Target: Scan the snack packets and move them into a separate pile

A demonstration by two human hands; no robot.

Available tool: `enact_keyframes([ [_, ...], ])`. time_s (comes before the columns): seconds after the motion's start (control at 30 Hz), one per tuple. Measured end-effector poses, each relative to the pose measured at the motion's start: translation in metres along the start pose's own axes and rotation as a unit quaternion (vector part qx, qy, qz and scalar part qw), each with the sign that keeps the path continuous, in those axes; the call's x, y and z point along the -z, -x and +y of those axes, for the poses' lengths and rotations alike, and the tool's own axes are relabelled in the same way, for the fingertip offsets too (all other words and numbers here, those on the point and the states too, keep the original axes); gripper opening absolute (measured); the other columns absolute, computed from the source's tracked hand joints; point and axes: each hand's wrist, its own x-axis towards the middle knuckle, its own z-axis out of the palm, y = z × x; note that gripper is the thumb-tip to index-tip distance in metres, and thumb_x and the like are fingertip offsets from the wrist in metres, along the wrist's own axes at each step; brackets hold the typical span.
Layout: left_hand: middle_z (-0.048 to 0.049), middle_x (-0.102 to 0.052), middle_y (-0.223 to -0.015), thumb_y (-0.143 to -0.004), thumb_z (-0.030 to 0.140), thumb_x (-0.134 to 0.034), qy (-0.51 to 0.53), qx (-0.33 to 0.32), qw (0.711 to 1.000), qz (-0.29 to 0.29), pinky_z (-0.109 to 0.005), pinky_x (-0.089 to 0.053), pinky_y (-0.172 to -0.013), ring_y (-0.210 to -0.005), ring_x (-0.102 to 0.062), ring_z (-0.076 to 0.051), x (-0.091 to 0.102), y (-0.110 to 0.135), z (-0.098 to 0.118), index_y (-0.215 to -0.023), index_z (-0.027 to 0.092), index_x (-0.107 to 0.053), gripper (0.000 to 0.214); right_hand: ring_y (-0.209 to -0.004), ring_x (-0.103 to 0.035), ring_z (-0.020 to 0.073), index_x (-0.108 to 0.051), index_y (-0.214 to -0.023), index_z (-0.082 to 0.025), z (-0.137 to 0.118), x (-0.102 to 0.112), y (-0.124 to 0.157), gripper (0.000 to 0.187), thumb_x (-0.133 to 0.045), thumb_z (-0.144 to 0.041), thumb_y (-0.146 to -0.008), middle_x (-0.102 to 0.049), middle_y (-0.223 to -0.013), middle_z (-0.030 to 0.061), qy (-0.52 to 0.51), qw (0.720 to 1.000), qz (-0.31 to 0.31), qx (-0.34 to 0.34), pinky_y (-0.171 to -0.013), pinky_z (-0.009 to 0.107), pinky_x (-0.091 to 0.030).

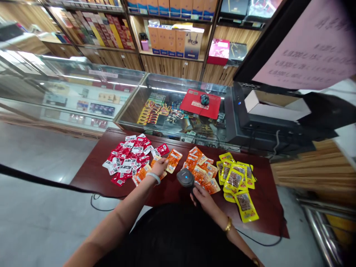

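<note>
My right hand (200, 195) is wrapped round the handle of a dark barcode scanner (185, 178), whose head shows a small blue light. My left hand (159, 167), with a pale bracelet at the wrist, has its fingertips closed at the edge of an orange snack packet (174, 160). Other orange packets (142, 174) lie under and beside that hand. Just beyond the scanner is a second heap of orange packets (200, 170). Red and white packets (129, 157) are piled left of my left hand. Yellow packets (235, 178) overlap in a pile right of the scanner.
The packets lie on a dark red-brown table (91, 167). Behind it stands a glass display counter (167, 83) carrying a red mat (191, 104) and a mouse (204, 99). A monitor (275, 48) and an open white box (278, 105) stand at right. A black cable (261, 244) hangs below.
</note>
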Motion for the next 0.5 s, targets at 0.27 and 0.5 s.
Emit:
enact_keyframes([
  [0.27,-0.0011,-0.063,-0.066,-0.083,0.038,-0.047,0.136,-0.037,0.988,-0.058,-0.025,-0.046,-0.059,-0.059,-0.056,-0.013,-0.052,-0.008,0.03,-0.082,0.015,-0.064,0.029,-0.045,-0.044,0.0094,-0.059,-0.101,-0.02,-0.007,0.008,0.009,0.047,-0.059,-0.061,-0.078,-0.053,-0.058,-0.0046,-0.02,0.999,0.027,-0.004,-0.043,0.021,-0.034],
  [0.5,-0.0061,-0.071,-0.098,-0.082,0.037,-0.054,0.065,-0.085,0.98,-0.168,-0.029,-0.048,-0.083,-0.087,-0.063,-0.017,-0.058,-0.002,0.045,-0.105,0.016,-0.067,0.033,-0.042,-0.042,0.0091,-0.055,-0.112,-0.018,-0.002,0.006,0.002,0.059,-0.06,-0.064,-0.075,-0.049,-0.055,-0.0065,-0.023,0.999,0.029,-0.012,-0.041,0.021,-0.032],
])
